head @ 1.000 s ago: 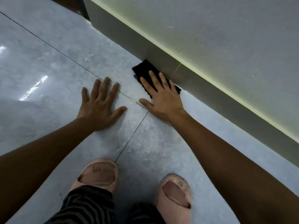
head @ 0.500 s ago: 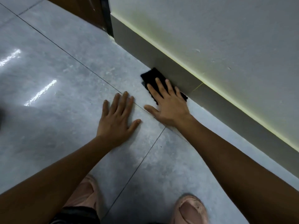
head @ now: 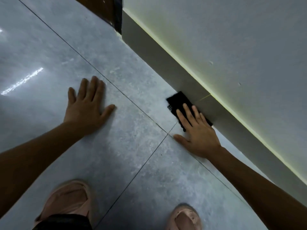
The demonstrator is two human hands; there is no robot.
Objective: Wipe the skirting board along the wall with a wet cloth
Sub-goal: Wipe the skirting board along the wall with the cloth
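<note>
A black cloth lies on the floor tiles, its far edge against the foot of the grey skirting board that runs along the white wall. My right hand presses flat on the cloth with fingers spread, covering its near half. Its thumb rests on the tile near a grout crossing. My left hand lies flat on the floor well to the left, fingers apart, holding nothing.
The skirting ends at a dark door frame beside a brown door at the top. My feet in pink slippers stand at the bottom. Glossy grey floor tiles stretch away to the left.
My right hand slid the cloth away along the skirting, then back toward me to the grout crossing. My left hand shifted further left, away from the right hand.
</note>
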